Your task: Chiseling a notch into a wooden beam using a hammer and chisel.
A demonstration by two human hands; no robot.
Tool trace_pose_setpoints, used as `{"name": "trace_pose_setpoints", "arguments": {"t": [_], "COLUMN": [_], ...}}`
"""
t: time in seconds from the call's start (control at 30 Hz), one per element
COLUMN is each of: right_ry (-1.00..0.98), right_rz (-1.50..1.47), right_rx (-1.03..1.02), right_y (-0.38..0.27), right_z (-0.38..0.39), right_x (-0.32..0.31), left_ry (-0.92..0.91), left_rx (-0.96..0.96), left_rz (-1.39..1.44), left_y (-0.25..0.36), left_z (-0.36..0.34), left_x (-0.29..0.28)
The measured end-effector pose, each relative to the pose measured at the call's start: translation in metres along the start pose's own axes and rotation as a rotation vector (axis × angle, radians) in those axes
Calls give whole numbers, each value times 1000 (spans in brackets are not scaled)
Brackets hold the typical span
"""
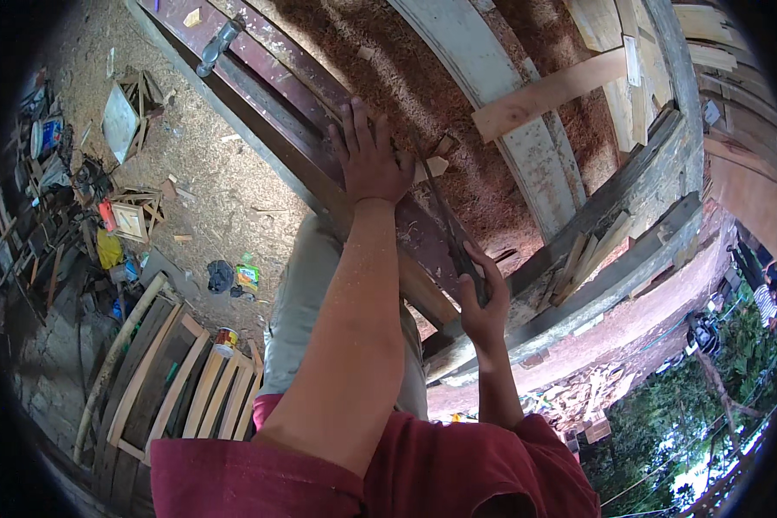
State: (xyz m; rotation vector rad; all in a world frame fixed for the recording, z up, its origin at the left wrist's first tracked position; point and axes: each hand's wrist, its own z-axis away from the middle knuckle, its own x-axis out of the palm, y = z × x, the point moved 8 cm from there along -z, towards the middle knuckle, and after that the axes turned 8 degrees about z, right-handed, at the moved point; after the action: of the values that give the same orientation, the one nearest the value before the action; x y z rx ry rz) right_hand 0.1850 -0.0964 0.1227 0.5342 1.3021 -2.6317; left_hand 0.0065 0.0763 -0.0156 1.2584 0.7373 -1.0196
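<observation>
My left hand [373, 164] lies flat with spread fingers on a long dark-red painted board [306, 125], pressing on its top. In my right hand [485, 306] is the dark handle of a handsaw [445, 211], its fingers wrapped round it. The blade is seen nearly edge-on and points up and away, crossing the board just right of my left hand. Whether its teeth are in the wood I cannot tell. Farther up the board to the left, a hammer [222, 47] rests on its surface.
A pale weathered plank [501, 112] and a short brown board [548, 93] lie to the right. Offcuts [583, 263] sit on a thick grey beam [617, 203]. At left are wooden slats [220, 393], a small can [225, 342] and scrap piles. Sawdust covers the ground.
</observation>
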Motion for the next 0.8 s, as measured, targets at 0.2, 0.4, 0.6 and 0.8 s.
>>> {"name": "trace_pose_setpoints", "arguments": {"t": [0.2,0.4,0.6,0.8], "right_ry": [-10,61,141,191], "right_rz": [-68,-8,40,102], "right_rx": [97,-80,-78,-95], "right_y": [21,9,20,13], "right_z": [3,-4,13,5], "right_x": [1,10,6,14], "left_ry": [2,39,120,153], "left_rx": [19,44,91,82], "left_rz": [-13,-19,-19,-15], "left_y": [1,2,2,4], "left_z": [-1,0,2,2], "left_x": [1,0,2,-1]}}
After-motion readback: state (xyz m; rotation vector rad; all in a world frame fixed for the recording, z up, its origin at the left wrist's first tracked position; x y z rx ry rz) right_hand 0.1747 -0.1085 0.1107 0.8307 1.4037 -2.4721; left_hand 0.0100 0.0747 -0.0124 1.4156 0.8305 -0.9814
